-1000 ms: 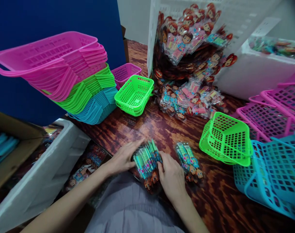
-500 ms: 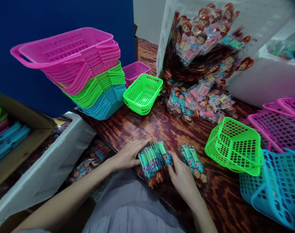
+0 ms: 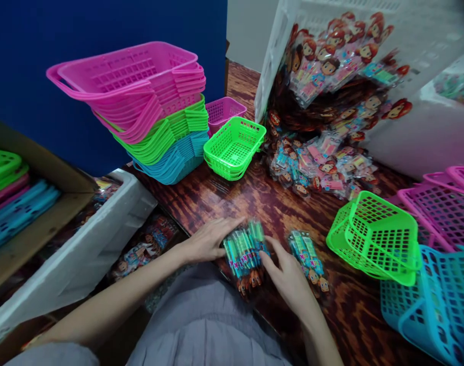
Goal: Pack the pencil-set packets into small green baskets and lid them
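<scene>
A row of small clear packets point(image 3: 243, 251) with green strips and cartoon heads stands close together at the table's near edge. My left hand point(image 3: 207, 239) is open against the left side of this row, its fingers stretched along the back and the thumb at the front left. At the right end, my right hand point(image 3: 287, 272) has its thumb and forefinger closed on a packet, partly hidden by the fingers. Just right of that hand lies a smaller group of similar packets point(image 3: 307, 256), flat on the dark wooden table point(image 3: 201, 203).
Nested pink, green and blue baskets point(image 3: 151, 107) rise at the back left. A green basket point(image 3: 235, 147) stands beside them. Loose packets point(image 3: 323, 162) spill from a white crate point(image 3: 399, 122). Another green basket point(image 3: 372, 236) and a blue basket point(image 3: 426, 300) are at right.
The view has swung slightly left, so everything sits further right. My right thumb and forefinger have shifted a little at the row's right end; the left hand keeps its place against the row.
</scene>
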`<state>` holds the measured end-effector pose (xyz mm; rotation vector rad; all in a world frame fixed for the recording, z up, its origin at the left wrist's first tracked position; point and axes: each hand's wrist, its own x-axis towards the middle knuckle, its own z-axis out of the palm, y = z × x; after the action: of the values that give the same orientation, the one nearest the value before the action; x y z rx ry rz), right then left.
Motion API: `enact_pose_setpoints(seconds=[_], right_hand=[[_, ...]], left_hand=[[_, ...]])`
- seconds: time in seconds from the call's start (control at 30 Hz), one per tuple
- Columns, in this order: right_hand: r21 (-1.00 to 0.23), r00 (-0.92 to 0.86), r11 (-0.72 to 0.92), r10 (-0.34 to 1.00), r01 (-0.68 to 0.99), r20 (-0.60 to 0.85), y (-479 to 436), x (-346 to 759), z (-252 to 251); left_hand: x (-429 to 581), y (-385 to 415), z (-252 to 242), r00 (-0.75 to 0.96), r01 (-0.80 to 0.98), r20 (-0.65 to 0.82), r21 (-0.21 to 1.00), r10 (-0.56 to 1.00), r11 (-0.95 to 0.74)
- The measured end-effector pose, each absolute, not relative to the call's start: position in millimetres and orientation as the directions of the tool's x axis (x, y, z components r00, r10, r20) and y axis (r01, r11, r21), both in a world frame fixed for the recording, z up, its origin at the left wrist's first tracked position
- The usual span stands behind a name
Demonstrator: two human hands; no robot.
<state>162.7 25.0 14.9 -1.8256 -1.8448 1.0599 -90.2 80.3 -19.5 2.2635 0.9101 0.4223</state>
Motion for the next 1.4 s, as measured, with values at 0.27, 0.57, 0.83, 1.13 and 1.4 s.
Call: enact_pose_setpoints(seconds=[0.27,0.57,0.83,1.13,1.4], right_hand=[[-0.582,-0.136,-0.026,0.963,0.813,-0.233,25.0,165.5,10.0],[-0.633,-0.153,0.009,0.973,0.774,-0.174,21.0,167.1,6.2],[-0.426,-0.207,0.132,0.969,0.895,-0.133,13.7,141.6,18.0],[-0.736,-0.137,-0.025,0.978,0.676,-0.159,11.8,181.6,33.3],[-0.231,0.266,-0.276,0.961,0.933,-0.074,8.5,229.7,-12.3]], left_hand=[[-88.7,79.8,-18.6,0.706,0.503,0.057,0.66,0.705,-0.558],[-82.8,83.7,-9.4,0.71,0.508,0.034,0.668,0.704,-0.544],[-67.8,76.4,12.1,0.764,0.564,0.155,0.311,0.626,-0.765],[-50.1,98.2,14.1,0.956,0.252,0.068,0.309,0.285,-0.917],[-35.1,91.1,22.0,0.948,0.303,0.016,0.256,0.317,-0.918]])
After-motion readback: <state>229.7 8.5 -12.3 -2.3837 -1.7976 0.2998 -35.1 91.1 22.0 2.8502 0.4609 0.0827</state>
